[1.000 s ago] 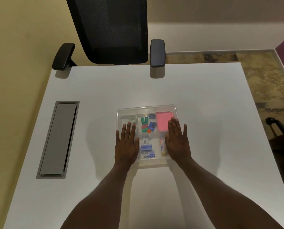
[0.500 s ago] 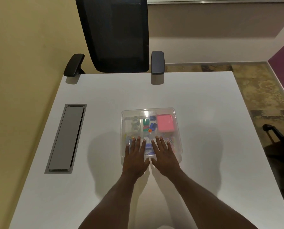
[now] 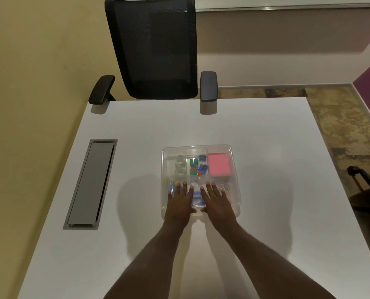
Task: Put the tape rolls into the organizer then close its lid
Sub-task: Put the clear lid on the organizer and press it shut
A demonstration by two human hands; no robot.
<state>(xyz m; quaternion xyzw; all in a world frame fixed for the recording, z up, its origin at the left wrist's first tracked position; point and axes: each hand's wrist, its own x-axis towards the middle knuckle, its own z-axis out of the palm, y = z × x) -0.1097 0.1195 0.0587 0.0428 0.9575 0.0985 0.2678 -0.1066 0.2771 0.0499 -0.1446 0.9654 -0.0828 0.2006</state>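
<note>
A clear plastic organizer (image 3: 233, 162) sits in the middle of the white table, its transparent lid lying down over the compartments. Two clear tape rolls (image 3: 179, 164) rest in the far left compartment under the lid. My left hand (image 3: 181, 201) lies flat, palm down, on the near left part of the lid. My right hand (image 3: 217, 201) lies flat beside it on the near right part, fingers spread. Neither hand holds anything. A pink pad (image 3: 219, 165), coloured clips (image 3: 198, 166) and paper clips (image 3: 226, 187) fill other compartments.
A black mesh office chair (image 3: 154, 50) stands at the far edge of the table (image 3: 266, 147). A grey cable hatch (image 3: 91, 184) is set into the table on the left. Floor and a dark chair base (image 3: 365, 182) show at the right.
My hands have slid from the organizer's sides inward to its near middle, and now press flat on the lid. The camera has tilted up slightly.
</note>
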